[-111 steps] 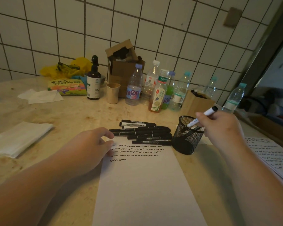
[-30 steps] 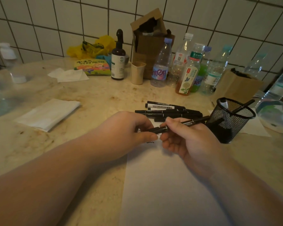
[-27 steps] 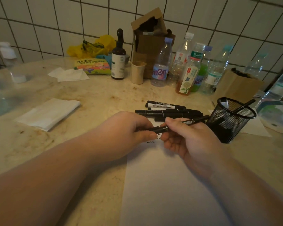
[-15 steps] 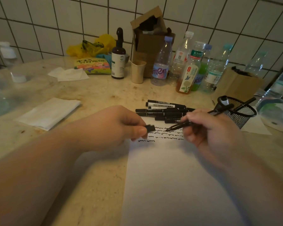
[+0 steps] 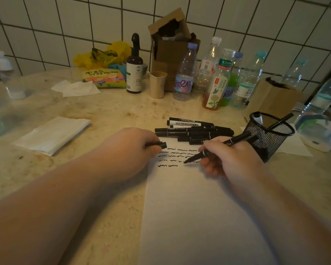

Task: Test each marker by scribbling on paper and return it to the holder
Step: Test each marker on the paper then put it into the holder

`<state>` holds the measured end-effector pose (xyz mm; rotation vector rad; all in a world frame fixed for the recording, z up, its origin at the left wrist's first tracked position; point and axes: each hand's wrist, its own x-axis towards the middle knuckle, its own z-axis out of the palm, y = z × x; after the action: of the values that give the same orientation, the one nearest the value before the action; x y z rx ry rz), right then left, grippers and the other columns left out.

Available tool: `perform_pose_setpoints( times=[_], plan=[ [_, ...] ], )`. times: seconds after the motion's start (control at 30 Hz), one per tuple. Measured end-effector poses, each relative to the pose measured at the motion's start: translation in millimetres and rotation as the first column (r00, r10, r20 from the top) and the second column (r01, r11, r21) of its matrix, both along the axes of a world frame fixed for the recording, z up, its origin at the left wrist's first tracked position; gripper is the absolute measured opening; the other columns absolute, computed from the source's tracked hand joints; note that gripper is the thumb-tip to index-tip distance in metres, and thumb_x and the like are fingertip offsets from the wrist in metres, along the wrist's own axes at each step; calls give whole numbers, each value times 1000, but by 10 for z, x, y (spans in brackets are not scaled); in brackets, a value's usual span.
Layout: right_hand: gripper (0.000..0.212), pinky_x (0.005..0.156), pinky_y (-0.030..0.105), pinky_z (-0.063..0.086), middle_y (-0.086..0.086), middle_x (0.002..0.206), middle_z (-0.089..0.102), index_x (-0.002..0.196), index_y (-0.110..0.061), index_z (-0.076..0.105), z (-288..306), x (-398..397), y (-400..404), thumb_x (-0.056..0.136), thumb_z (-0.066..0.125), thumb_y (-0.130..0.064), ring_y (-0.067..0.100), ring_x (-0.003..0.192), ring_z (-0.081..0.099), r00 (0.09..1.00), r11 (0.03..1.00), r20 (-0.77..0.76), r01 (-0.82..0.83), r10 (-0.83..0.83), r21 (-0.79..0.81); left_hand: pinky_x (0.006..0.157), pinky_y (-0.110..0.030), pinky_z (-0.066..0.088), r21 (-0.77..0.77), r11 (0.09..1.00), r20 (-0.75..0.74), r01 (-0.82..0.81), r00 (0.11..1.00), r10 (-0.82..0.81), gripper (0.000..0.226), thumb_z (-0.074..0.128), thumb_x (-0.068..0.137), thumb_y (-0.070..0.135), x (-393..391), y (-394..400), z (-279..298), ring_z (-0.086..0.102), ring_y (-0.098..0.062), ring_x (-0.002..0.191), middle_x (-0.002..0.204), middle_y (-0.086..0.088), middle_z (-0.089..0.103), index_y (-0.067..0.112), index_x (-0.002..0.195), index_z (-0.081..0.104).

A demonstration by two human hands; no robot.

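Right hand (image 5: pixel 235 161) pinches uncapped marker (image 5: pixel 216 148), tip at paper (image 5: pixel 199 217); left hand (image 5: pixel 130 150) grips cap (image 5: pixel 161 145). Two markers in holder (image 5: pixel 269 138) beside right hand; approx. ten-plus in pile (image 5: pixel 193 131) just beyond, probably untested.

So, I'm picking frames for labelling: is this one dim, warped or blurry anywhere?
Head view: dim, warm light; tile lines bow from the wide lens; left bottle and near forearms smear at the edges; marker, cap and scribbles stay sharp.
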<state>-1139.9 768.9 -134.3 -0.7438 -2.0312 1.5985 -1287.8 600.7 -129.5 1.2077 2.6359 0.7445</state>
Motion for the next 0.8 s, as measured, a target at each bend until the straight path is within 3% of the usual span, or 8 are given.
perform_pose_setpoints(
  times=[0.1,0.23,0.8],
  plan=[
    [18,55,32,51,18,70,72,87,-5,72,-21,-10,-38,96,59,-14,23,58,64,999,999,21,-34,33,27,62,-16,38,-15,1000,-21,-16,1000,16,22,53,98,41,-6,21,-24,55,-7,82,95,14,64,35,114,68],
    [18,57,30,52,18,71,72,86,-4,72,-12,-15,-45,97,59,-12,22,61,66,998,997,40,-48,46,56,61,-12,34,-14,1000,-37,2,999,-2,22,57,95,43,-9,26,-59,50,2,74,87,19,59,36,112,69],
    [18,63,36,53,17,71,73,83,-6,72,-45,-29,5,94,58,-11,21,60,67,996,996,85,-21,14,87,62,-11,35,14,1000,-37,4,999,-4,23,59,94,44,-40,40,-89,51,4,74,83,20,60,35,111,71]
  ],
)
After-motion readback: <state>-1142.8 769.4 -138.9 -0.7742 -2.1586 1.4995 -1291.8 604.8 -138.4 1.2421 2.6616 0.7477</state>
